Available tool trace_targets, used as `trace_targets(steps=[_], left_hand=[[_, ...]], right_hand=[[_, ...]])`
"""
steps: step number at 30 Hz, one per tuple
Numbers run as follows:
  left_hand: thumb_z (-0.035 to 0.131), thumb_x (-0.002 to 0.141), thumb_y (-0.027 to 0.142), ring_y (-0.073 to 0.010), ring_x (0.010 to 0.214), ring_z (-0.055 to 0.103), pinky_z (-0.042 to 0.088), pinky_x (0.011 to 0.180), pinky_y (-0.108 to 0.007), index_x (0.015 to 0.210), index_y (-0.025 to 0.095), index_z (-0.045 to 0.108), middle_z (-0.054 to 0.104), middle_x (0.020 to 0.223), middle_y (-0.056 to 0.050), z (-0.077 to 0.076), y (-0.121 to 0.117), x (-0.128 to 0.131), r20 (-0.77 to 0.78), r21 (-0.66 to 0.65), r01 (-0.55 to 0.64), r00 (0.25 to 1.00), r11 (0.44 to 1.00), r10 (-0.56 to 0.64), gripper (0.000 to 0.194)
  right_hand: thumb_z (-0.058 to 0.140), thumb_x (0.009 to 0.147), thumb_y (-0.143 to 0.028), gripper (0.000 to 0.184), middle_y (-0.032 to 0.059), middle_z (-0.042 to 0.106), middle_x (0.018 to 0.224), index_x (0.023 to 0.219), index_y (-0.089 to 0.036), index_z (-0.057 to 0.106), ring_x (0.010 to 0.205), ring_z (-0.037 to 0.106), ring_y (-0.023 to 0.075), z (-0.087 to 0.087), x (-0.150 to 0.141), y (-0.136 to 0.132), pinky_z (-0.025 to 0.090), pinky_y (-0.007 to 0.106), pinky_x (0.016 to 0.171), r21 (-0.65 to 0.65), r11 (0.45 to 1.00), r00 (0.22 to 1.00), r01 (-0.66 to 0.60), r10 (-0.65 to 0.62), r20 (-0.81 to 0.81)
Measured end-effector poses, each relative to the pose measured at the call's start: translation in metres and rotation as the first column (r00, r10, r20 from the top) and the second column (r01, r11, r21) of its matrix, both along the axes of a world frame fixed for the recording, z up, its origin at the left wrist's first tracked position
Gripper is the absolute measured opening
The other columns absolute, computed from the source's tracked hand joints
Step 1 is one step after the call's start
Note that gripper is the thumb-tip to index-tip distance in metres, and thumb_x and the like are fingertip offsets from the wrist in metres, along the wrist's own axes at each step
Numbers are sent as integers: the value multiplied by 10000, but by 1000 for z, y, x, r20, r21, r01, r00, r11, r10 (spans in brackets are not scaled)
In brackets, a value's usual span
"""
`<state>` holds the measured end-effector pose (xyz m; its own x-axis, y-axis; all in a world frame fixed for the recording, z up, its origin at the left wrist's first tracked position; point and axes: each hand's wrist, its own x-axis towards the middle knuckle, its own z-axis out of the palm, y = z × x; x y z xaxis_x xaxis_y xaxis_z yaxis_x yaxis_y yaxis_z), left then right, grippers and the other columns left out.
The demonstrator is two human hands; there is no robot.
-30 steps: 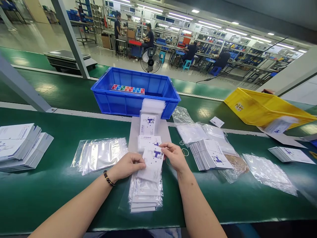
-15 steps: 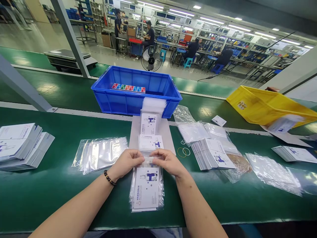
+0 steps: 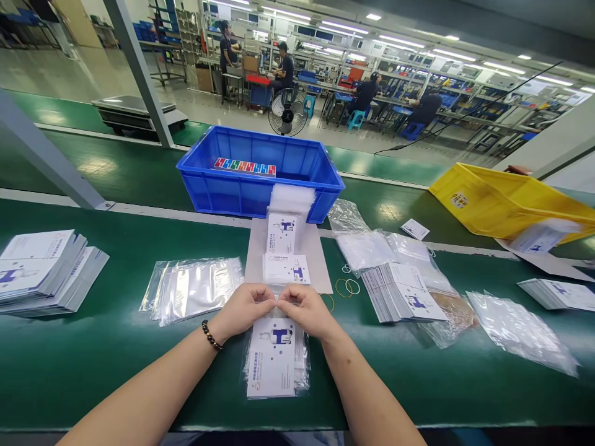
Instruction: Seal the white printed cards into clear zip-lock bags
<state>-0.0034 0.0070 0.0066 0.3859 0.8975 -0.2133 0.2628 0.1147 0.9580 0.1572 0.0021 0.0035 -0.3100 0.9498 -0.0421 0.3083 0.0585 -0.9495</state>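
My left hand (image 3: 247, 310) and my right hand (image 3: 304, 311) meet at the top edge of a clear plastic bag, thumbs and fingertips pinching it from both sides. Inside the bag is a white printed booklet (image 3: 272, 359) with a purple device pictured on it. More bagged pieces (image 3: 301, 365) lie beneath it on the green table. Just beyond my fingers, another white booklet (image 3: 287, 269) rests on a grey board (image 3: 323, 266), and behind it a small upright stack (image 3: 281, 232) leans by the blue bin. To the left lies a fan of empty clear bags (image 3: 199, 291).
A blue bin (image 3: 260, 192) stands behind my hands, and a yellow bin (image 3: 502, 198) is at the back right. Booklet stacks lie at the left (image 3: 41, 266) and right (image 3: 404, 291). Rubber bands (image 3: 344, 288) and plastic bags (image 3: 520, 328) lie to the right.
My hands have drawn together along the top edge of the bag, right hand moving left until the fingertips nearly touch. The bagged booklet has shifted slightly left.
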Motion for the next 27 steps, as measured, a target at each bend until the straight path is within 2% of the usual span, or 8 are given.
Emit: trace_targets(steps=[4,7,10,12,15,18,23,27], left_hand=[[545,712,324,-157,691,545,415,622,-252,719,161,590,622,733,-23,5,4,-9,-115,123,61,992,991,-47,169],[481,765,406,-171,712,549,407,626,-261,806,188,555,612,760,-20,9,13,-29,-327,257,10,942,966,77,234],[409,794,422,-193,612,545,355,530,-264,849,192,507,577,642,-17,8,22,-49,-642,254,-24,743,967,187,256],[454,761,345,-224,624,559,319,499,-264,906,180,487,591,661,-44,5,27,-58,-795,180,23,592,983,132,223],[423,725,153,-239,670,578,294,496,-265,924,163,477,619,758,-95,1,30,-62,-869,93,131,494,987,17,207],[383,717,91,-238,687,587,293,506,-268,948,159,467,628,799,-112,0,31,-61,-875,80,162,484,983,-9,255],[458,722,208,-249,710,583,317,516,-267,927,175,457,628,814,-100,0,31,-60,-853,56,154,520,987,-33,208],[398,713,97,-221,667,566,302,502,-257,885,189,456,614,765,-79,-2,31,-59,-829,77,148,558,986,-19,204]], right_hand=[[527,724,-175,139,-22,506,596,585,-176,539,589,477,111,2,4,1,380,239,576,123,992,996,-12,0,94],[544,733,-172,66,4,538,688,685,-184,587,678,516,141,1,8,3,409,269,636,264,964,987,14,-57,154],[567,733,-183,97,42,556,809,825,-194,596,798,527,182,-5,10,4,426,311,697,442,892,963,95,-194,186],[546,758,-192,94,52,557,822,841,-201,590,823,526,194,-9,11,5,430,328,713,519,845,947,131,-261,187],[516,784,-192,73,48,565,784,804,-205,585,788,534,189,-14,9,4,435,328,700,554,820,942,142,-285,180],[502,793,-189,83,43,574,747,764,-203,579,756,537,183,-14,6,3,436,326,693,559,817,946,141,-277,166],[486,796,-190,116,40,577,720,730,-207,581,743,535,180,-12,2,1,432,322,691,529,839,953,128,-251,167],[479,793,-188,135,36,576,694,699,-205,574,724,532,176,-11,1,1,429,319,688,524,841,953,137,-256,162]])
